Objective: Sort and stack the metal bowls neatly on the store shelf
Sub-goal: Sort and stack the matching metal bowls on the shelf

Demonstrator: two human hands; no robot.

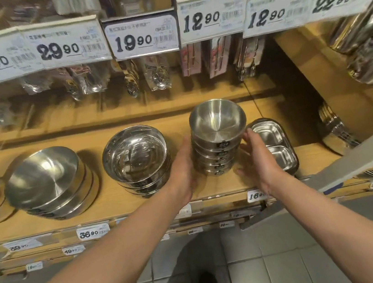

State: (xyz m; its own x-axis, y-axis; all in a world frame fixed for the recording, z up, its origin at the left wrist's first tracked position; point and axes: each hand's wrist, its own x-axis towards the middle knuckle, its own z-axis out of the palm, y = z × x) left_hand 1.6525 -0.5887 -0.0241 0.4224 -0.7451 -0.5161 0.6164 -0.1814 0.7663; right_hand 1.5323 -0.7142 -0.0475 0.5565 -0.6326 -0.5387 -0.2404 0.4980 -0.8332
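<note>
**shelfguy:** Steel everywhere today. Right now I've got the small bowl stack (pixel 219 141) sitting near the front edge of the wooden shelf (pixel 122 205), towards its right end, and I'm squaring it up. My left hand (pixel 182 166) is flat against its left side, fingers straight. My right hand (pixel 258 155) is cupped by the right side, fingers relaxed; can't tell if it's actually touching. Nothing gripped.

**binsorter:** Does it lean?

**shelfguy:** Top bowl looks a bit tilted, I'd say. The divided tray (pixel 274 143) sits just beside it on the right, and the shiny bowl stack (pixel 136 160) is near on the left.

**binsorter:** Next?

**shelfguy:** Probably an even nudge from both palms so the rims line up, without bumping the tray.
</note>
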